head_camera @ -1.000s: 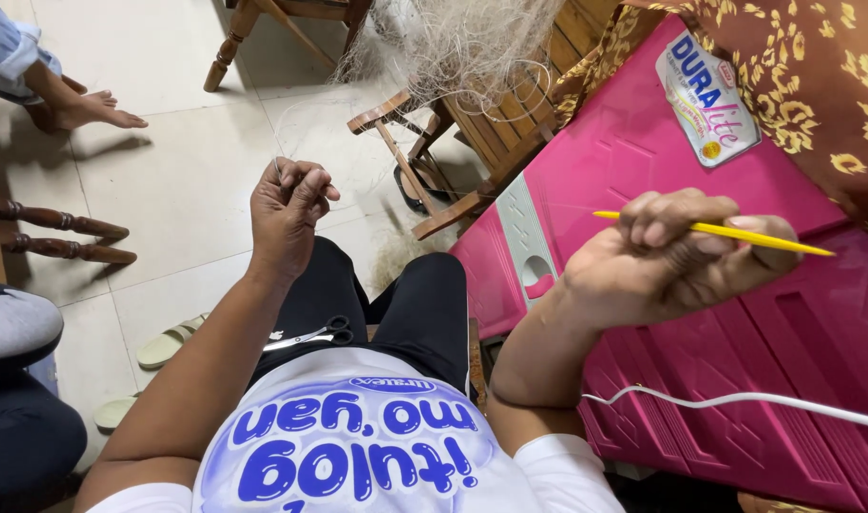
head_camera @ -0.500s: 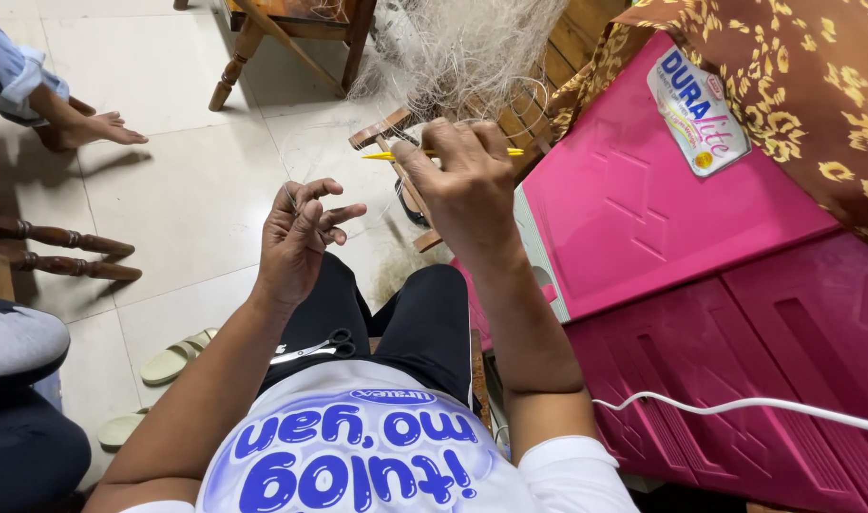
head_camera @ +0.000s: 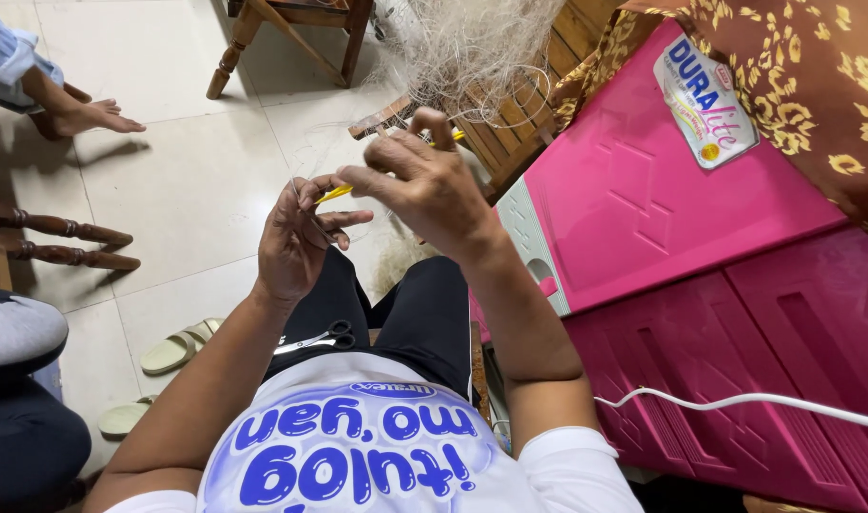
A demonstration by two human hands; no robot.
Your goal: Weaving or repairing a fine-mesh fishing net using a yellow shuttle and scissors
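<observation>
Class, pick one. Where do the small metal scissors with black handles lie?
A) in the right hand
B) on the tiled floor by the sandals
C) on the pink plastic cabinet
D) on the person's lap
D: the small metal scissors with black handles rest on the black shorts covering the lap, below both hands.

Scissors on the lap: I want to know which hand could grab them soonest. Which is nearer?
Left. The left hand is raised just above the scissors on the lap; the right hand, holding the yellow needle, is farther up and to their right.
</observation>
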